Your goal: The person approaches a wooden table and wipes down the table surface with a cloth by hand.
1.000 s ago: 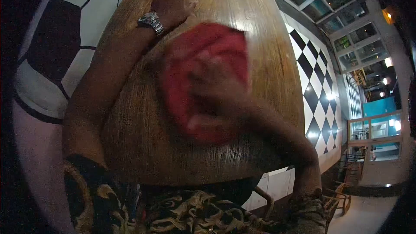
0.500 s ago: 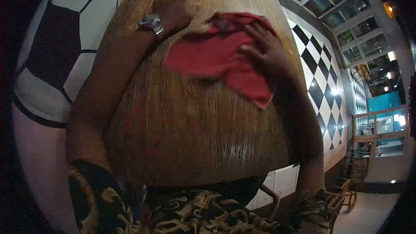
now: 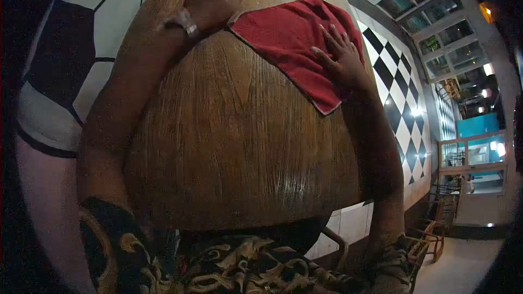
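Note:
A red cloth (image 3: 289,35) lies mostly spread on the brown wooden table (image 3: 234,130), with one corner pointing toward me. On its right part my right hand (image 3: 342,61) rests flat, palm down, with the fingers apart. My left hand (image 3: 211,8) is curled on the table just left of the cloth's left corner, a metal watch on its wrist. Its fingers are folded, and whether they hold anything is too dark to make out.
A wall with a black and white football-like pattern (image 3: 117,22) stands at the left. To the right are a checkered black and white floor (image 3: 403,98), glass-paned windows and wooden chairs (image 3: 433,239). A metal chair arm shows below the table's edge.
The cloth, bunched and blurred under my right hand earlier, has been moved up and right and now lies flatter. My right hand went with it. My left hand has barely moved.

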### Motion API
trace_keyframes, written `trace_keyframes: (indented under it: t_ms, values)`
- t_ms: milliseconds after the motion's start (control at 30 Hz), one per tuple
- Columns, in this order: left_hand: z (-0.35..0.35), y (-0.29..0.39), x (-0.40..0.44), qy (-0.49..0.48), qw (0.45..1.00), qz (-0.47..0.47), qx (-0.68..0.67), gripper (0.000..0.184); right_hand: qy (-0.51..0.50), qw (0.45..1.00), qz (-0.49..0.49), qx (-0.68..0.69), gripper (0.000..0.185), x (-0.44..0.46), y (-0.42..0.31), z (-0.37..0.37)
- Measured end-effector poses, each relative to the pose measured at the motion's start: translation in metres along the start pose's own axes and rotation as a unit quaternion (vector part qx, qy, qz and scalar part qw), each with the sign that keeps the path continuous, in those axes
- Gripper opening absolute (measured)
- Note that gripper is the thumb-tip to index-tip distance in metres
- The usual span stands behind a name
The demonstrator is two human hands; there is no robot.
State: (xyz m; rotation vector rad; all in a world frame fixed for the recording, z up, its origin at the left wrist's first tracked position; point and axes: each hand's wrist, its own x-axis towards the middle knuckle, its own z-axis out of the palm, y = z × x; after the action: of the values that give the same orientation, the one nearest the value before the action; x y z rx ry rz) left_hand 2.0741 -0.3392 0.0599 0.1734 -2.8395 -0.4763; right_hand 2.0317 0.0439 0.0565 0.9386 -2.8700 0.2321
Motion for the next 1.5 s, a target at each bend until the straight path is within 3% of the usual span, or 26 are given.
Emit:
trace_keyframes:
  t_ms: [67,133,200,267,333,467,633,867,967,1100,1133,1200,1233,1300,1400,1433,1500]
  values:
    - [0.033,-0.015,0.012,0.129,0.985,0.060,0.101,0.057,-0.002,1.000,-0.028,-0.012,0.095,0.001,-0.003,0.002]
    - [0.019,-0.010,0.006,0.117,0.988,0.057,0.086,0.056,0.023,0.982,-0.186,0.014,0.097,-0.007,-0.032,0.010]
    - [0.010,-0.002,0.000,0.104,0.990,0.054,0.074,0.056,-0.018,0.951,-0.300,0.065,0.098,-0.023,-0.078,0.007]
    - [0.006,0.000,-0.001,0.079,0.995,0.021,0.065,0.060,-0.085,0.894,-0.398,0.185,0.098,-0.052,-0.144,-0.007]
    - [0.014,-0.007,0.004,0.094,0.993,0.031,0.065,0.059,-0.149,0.827,-0.502,0.204,0.098,-0.082,-0.196,-0.009]
    - [0.009,-0.001,-0.001,0.111,0.992,0.051,0.038,0.058,-0.162,0.765,-0.561,0.271,0.096,-0.098,-0.215,-0.003]
    - [0.008,-0.005,-0.002,0.103,0.991,0.060,0.059,0.057,-0.160,0.839,-0.478,0.206,0.091,-0.072,-0.189,-0.019]
    - [-0.003,0.005,-0.010,0.079,0.994,0.050,0.053,0.058,-0.123,0.887,-0.397,0.202,0.085,-0.064,-0.176,-0.022]
    - [0.009,-0.006,-0.002,0.131,0.989,0.072,0.013,0.058,-0.088,0.911,-0.367,0.164,0.084,-0.052,-0.166,-0.024]
    - [-0.001,0.001,-0.001,0.069,0.997,-0.020,0.013,0.061,0.037,0.979,-0.141,0.139,0.075,-0.014,-0.095,0.000]
    - [0.003,-0.004,0.005,0.065,0.998,-0.005,0.018,0.061,0.081,0.992,-0.087,0.051,0.083,-0.009,-0.071,0.008]
    - [0.001,-0.008,0.010,0.046,0.999,0.002,0.021,0.062,0.106,0.994,0.014,0.020,0.093,-0.009,-0.043,0.011]
    - [-0.008,0.000,0.000,0.030,0.998,-0.035,-0.049,0.063,0.110,0.993,0.024,0.024,0.093,-0.015,-0.039,0.017]
    - [0.017,-0.025,0.011,0.062,0.998,0.007,0.000,0.063,0.084,0.992,0.087,-0.035,0.102,-0.024,-0.047,0.024]
    - [0.006,-0.012,0.007,0.094,0.995,0.041,0.015,0.065,0.028,0.981,0.154,-0.119,0.106,-0.070,-0.104,0.028]
    - [-0.009,0.002,-0.001,0.056,0.998,-0.006,-0.003,0.065,0.034,0.979,0.163,-0.115,0.106,-0.083,-0.123,0.020]
    - [-0.012,0.009,-0.002,0.017,0.998,-0.054,-0.026,0.067,-0.065,0.979,0.151,-0.118,0.110,-0.098,-0.150,0.002]
